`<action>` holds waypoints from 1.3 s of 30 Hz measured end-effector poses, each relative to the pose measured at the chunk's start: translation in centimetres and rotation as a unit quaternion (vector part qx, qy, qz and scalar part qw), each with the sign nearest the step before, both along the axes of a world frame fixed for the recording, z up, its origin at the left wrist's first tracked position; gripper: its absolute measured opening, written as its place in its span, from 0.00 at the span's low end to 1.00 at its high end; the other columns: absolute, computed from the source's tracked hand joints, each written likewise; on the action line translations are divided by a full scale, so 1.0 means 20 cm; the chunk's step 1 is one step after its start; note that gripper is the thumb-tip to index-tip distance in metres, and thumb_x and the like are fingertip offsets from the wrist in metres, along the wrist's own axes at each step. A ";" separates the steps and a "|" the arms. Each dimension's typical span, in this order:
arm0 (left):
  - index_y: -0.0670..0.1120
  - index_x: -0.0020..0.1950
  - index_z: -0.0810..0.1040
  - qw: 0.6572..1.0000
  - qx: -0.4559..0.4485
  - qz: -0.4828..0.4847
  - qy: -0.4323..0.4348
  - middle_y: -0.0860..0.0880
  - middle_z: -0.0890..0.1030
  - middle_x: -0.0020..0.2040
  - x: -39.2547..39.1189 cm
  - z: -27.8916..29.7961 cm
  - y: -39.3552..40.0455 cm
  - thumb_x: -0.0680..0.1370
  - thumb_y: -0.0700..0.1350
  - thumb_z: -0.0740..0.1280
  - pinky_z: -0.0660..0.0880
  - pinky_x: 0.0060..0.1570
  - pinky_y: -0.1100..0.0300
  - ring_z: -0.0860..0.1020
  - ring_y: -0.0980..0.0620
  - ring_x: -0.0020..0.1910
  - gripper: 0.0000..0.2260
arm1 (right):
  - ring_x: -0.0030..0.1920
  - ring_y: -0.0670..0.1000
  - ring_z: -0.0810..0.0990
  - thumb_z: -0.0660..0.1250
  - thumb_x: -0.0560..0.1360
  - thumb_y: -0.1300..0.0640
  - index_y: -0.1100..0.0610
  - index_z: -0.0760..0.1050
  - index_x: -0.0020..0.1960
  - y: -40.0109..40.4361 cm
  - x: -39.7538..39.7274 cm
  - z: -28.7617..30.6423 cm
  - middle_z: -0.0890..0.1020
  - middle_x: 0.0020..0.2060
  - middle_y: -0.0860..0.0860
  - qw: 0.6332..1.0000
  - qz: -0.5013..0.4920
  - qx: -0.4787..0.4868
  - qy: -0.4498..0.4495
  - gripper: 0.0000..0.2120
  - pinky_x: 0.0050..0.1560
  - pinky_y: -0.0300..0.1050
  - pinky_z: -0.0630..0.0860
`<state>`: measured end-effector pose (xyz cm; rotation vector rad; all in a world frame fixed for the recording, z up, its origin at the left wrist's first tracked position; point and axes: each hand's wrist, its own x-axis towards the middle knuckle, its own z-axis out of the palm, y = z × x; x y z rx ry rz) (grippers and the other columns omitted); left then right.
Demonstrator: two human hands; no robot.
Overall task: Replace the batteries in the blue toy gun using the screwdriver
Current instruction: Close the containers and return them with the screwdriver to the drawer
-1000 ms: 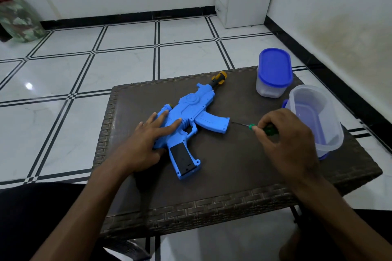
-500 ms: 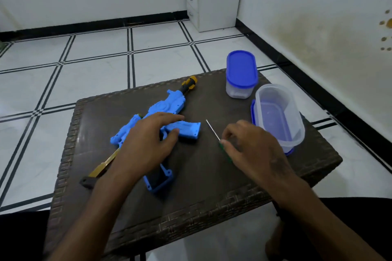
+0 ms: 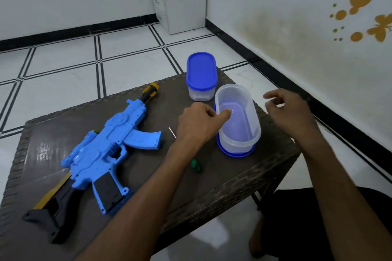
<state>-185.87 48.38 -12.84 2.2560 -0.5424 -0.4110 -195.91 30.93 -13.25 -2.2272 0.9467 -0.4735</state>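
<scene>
Left hand [image 3: 198, 125] dips loosely curled fingers into the open tub [image 3: 237, 121]; right hand [image 3: 288, 110] hovers relaxed at its 3 o'clock, holding nothing. Gun [image 3: 106, 146] lies at 9 o'clock, screwdriver [image 3: 195, 165] on the table [image 3: 233, 180] at 7

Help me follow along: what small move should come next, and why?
Probably the left hand steadies the open container, fingers already at its rim. The right hand hovers empty beside it; screwdriver and toy gun lie untouched.
</scene>
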 end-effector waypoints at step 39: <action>0.44 0.47 0.76 0.991 -0.061 0.017 0.118 0.49 0.84 0.38 0.00 -0.07 0.19 0.76 0.55 0.68 0.83 0.42 0.50 0.84 0.53 0.34 0.14 | 0.35 0.45 0.71 0.64 0.77 0.54 0.54 0.66 0.46 0.32 0.03 0.00 0.71 0.37 0.48 0.967 0.151 0.188 -0.076 0.08 0.39 0.41 0.70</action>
